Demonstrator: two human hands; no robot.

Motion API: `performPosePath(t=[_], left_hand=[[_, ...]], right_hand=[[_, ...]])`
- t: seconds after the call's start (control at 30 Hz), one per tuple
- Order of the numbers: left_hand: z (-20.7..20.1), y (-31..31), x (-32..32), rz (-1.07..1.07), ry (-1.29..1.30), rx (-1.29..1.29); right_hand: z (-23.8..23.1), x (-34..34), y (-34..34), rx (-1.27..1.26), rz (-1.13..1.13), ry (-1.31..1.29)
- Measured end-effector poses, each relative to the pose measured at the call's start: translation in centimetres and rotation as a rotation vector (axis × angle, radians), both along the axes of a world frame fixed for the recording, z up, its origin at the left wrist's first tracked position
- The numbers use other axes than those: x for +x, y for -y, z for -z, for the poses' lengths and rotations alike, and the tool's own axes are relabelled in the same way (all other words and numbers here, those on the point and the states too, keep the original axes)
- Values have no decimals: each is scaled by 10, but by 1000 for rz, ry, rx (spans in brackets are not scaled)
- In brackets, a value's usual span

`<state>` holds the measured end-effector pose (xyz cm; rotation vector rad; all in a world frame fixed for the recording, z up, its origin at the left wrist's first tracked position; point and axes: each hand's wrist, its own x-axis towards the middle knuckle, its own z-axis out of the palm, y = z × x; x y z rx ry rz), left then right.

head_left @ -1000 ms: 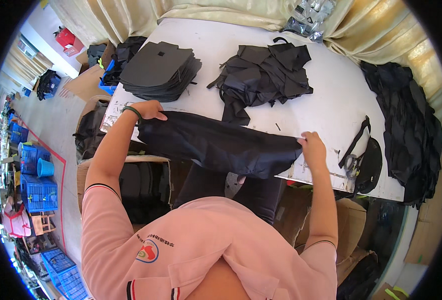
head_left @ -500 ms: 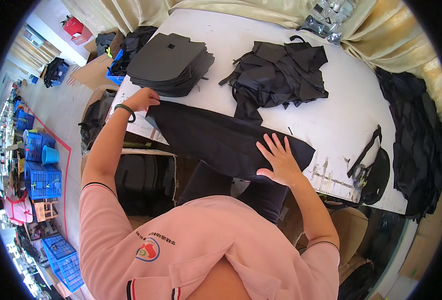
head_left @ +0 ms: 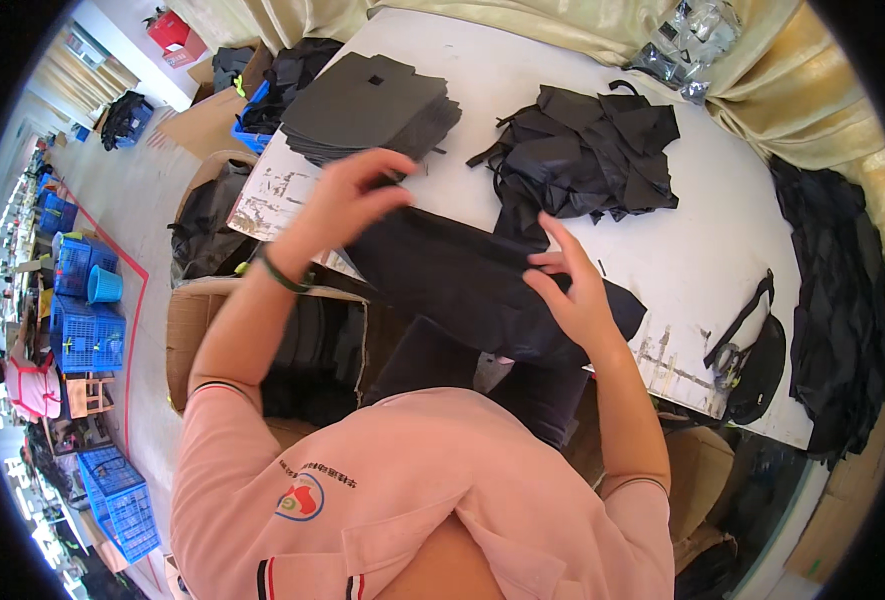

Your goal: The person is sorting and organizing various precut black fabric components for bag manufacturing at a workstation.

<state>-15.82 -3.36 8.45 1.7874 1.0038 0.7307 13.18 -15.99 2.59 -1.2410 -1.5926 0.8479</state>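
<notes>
Across the near edge of the white table (head_left: pixel 727 225), from where I stand, a long black fabric piece (head_left: pixel 452 285) lies slantwise, its lower side overhanging toward the person's dark trousers (head_left: pixel 417 360). Over its left end is the left hand (head_left: pixel 347 200), a little blurred, its grip spread, thumb and fingers well parted. Farther along, the right hand (head_left: pixel 577 295) is above the right half, grip likewise spread; I can't tell whether either one touches the cloth.

Just beyond the left hand, a stack of dark grey panels (head_left: pixel 362 105) sits near the table's left edge. Near the far side of the cloth is a loose heap of black fabric parts (head_left: pixel 592 150), one strip reaching down to it. Bare white surface runs between stack and heap, and a wider stretch opens to the right of the heap. Past that, a black pouch (head_left: pixel 759 370) rests at the near right corner, and black cloth (head_left: pixel 837 300) drapes along the right edge. Clear plastic bags (head_left: pixel 687 45) lie at the far edge against the cream curtain (head_left: pixel 792 60).
</notes>
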Motion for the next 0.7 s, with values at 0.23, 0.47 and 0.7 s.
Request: performPosePath(t=[0.23, 0.47, 0.7], left_hand=[[13, -14, 34, 9, 12, 370], [58, -125, -61, -81, -620, 665], [47, -119, -49, -143, -557, 724]], right_hand=[[10, -46, -32, -251, -125, -413], [25, -40, -20, -240, 5, -407], [24, -46, -24, -263, 88, -374]])
